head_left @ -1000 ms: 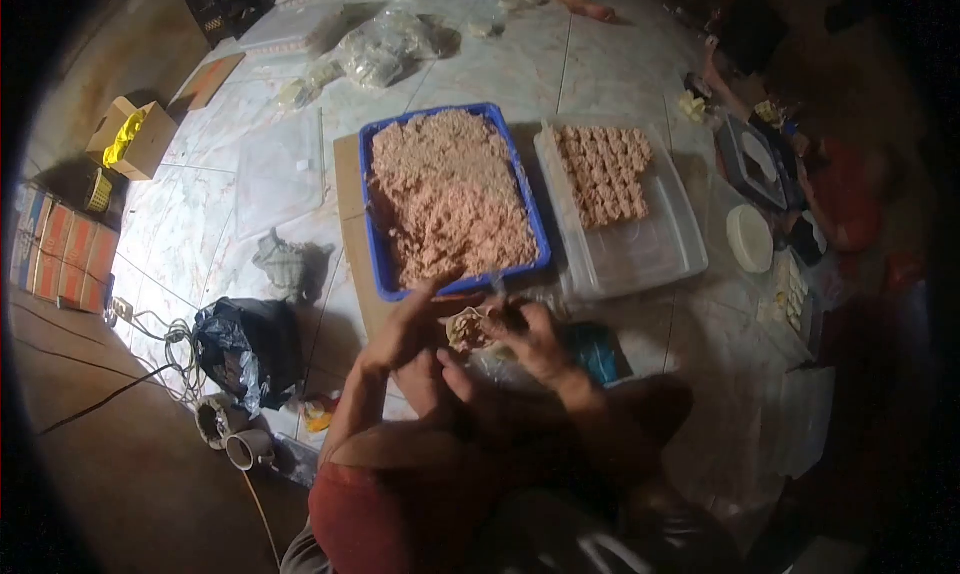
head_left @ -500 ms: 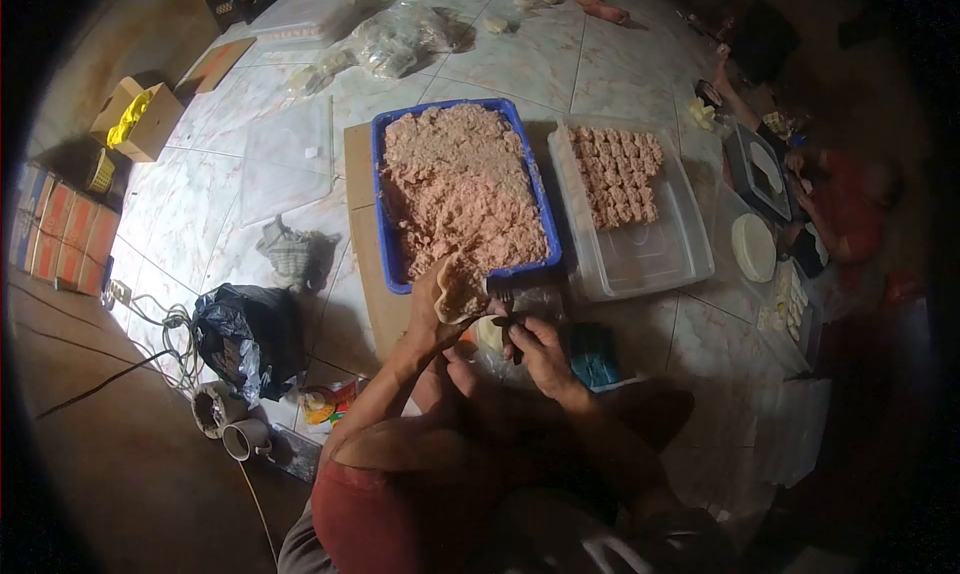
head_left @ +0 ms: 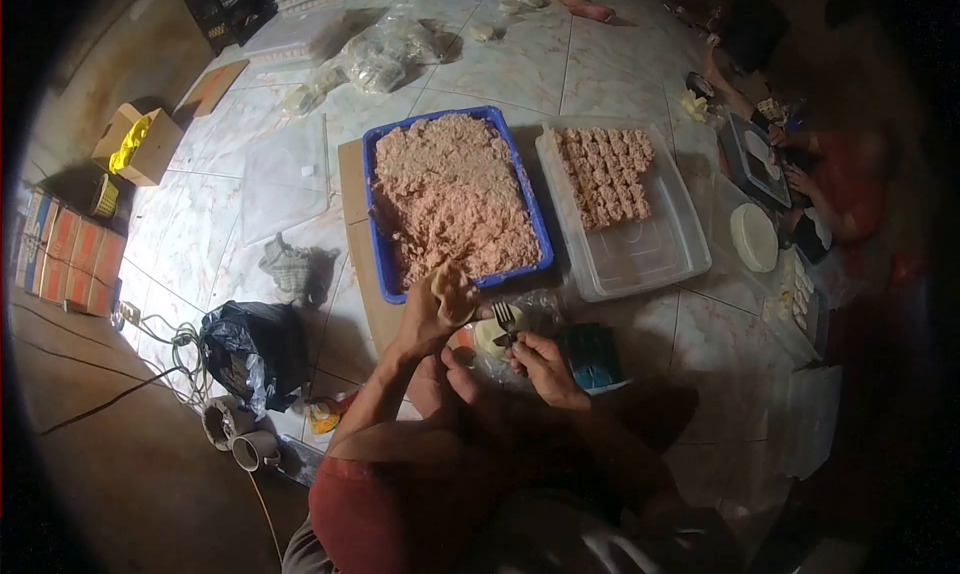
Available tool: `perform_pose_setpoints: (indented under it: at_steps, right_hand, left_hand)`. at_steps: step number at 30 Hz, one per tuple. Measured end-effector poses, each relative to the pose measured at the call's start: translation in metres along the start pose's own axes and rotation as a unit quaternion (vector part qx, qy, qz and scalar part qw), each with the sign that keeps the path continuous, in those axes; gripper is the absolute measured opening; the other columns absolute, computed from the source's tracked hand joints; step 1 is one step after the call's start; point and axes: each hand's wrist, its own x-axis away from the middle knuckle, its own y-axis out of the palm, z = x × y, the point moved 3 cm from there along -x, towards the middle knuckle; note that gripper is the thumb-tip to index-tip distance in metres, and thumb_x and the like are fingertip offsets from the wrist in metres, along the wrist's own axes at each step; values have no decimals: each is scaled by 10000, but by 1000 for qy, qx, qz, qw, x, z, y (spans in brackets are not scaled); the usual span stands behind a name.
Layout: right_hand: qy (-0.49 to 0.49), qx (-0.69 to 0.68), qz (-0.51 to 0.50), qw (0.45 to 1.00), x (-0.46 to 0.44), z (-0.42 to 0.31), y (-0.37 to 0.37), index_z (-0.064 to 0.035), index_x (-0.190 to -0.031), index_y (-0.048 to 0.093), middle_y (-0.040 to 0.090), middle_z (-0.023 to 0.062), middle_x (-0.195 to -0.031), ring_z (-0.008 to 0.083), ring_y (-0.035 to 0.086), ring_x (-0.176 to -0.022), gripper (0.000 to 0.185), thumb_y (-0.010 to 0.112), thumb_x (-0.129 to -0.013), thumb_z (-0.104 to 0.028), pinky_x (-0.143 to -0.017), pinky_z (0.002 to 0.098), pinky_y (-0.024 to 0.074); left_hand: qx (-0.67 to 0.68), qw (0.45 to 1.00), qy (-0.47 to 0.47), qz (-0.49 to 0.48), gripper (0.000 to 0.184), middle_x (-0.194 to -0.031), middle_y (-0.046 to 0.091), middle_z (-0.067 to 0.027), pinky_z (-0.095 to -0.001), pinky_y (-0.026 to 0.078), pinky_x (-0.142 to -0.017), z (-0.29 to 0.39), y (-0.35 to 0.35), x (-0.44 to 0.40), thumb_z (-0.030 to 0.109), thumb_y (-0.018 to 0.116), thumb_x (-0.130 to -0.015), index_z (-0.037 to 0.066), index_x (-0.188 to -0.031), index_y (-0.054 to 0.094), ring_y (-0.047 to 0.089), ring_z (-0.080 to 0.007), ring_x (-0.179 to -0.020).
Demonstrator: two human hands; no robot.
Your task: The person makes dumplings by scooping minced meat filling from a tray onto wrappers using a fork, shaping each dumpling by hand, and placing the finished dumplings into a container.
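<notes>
My left hand (head_left: pixel 424 319) is closed around a dumpling wrapper (head_left: pixel 458 296) with filling in it, just off the near edge of a blue tub (head_left: pixel 549 219). Pale pink minced filling (head_left: pixel 450 194) fills that tub, with a hollow scooped at its near end. A fork (head_left: pixel 505 319) is gripped in my right hand (head_left: pixel 545 369), tines pointing up, a little apart from the wrapper. Beneath the hands lies a pale round stack of wrappers (head_left: pixel 490 336), partly hidden. To the right, a clear plastic box (head_left: pixel 640 259) contains rows of filled dumplings (head_left: pixel 605 174) at its far end.
A black plastic bag (head_left: pixel 255 354) and two mugs (head_left: pixel 256 451) are at my left. Clear bags (head_left: pixel 390 49) and a clear lid (head_left: pixel 285 179) lie on the tiles. Another person in red (head_left: pixel 845 184) works at the far right beside a white disc (head_left: pixel 753 238).
My right hand has drawn the fork slightly down, away from the wrapper, and its tines now show clearly. The left hand still holds the wrapper. The whole view has shifted slightly.
</notes>
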Motion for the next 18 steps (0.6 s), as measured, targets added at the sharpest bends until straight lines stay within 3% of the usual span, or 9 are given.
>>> perform_pose_setpoints:
  at_steps: [2,5,7,8,10,12,14,15,18]
  right_hand:
    - [-15,-34,-19,999,-3,1,5,-46,-1016,608,573,-26,-852,50,502,-756,160,535,-1026,-188,-684,206,429]
    - [-33,-27,-21,999,-11,16,14,-47,-1020,613,602,-1,-881,100,549,-797,145,530,-1024,-165,-714,263,467]
    - [-351,208,168,897,-13,24,26,-1,-1098,615,656,82,-973,159,613,-895,194,555,-1017,-166,-784,312,493]
    - [-349,208,168,898,-9,18,20,-1,-1098,615,656,82,-973,159,613,-895,194,555,-1017,-166,-784,312,493]
    - [-160,415,101,890,-8,-43,30,7,-1130,621,675,118,-987,214,638,-957,226,578,-1004,-176,-825,342,497]
    - [-182,319,164,916,-11,-1,17,-12,-1126,646,675,86,-951,178,627,-899,221,572,-1013,-188,-793,319,494]
    - [-204,135,222,944,2,11,5,-11,-1100,642,646,42,-915,128,588,-824,217,548,-1027,-192,-735,288,477]
    - [-125,125,80,981,1,7,-8,5,-1148,591,588,4,-876,152,566,-810,218,522,-1044,-174,-774,319,495]
    - [36,-30,-3,999,10,4,2,-8,-1085,588,565,6,-916,119,531,-819,184,508,-1052,-171,-748,290,468]
  left_hand:
    - [66,997,-32,-19,565,-955,629,-12,-260,535,-783,-5,-3,2,93,900,-735,8,-1150,527,602,-106,-867]
    - [-104,993,31,-53,569,-934,628,-21,-273,544,-778,-6,0,3,86,894,-740,5,-1160,518,613,-122,-847]
    - [-192,976,74,-77,514,-841,580,8,-281,481,-660,-16,10,5,194,937,-695,28,-1007,564,540,-113,-762]
    - [-191,976,72,-77,514,-841,580,8,-281,481,-660,-30,13,5,194,937,-695,28,-1007,564,540,-113,-762]
    - [30,996,75,46,550,-871,612,-10,-297,502,-690,-42,7,2,270,927,-713,25,-1053,571,550,-118,-752]
    - [14,998,49,34,538,-903,627,-28,-294,522,-726,-20,-3,3,227,909,-739,21,-1087,555,597,-114,-812]
    - [-144,978,-2,-152,532,-906,618,-28,-277,526,-733,10,-10,1,96,895,-734,17,-1109,526,620,-104,-868]
    - [103,984,-87,-119,464,-901,633,-15,-267,532,-739,11,-6,5,40,885,-725,21,-1060,565,637,-101,-911]
    - [53,998,-23,-37,431,-875,623,6,-263,517,-729,30,6,8,92,895,-732,36,-1025,585,616,-94,-872]
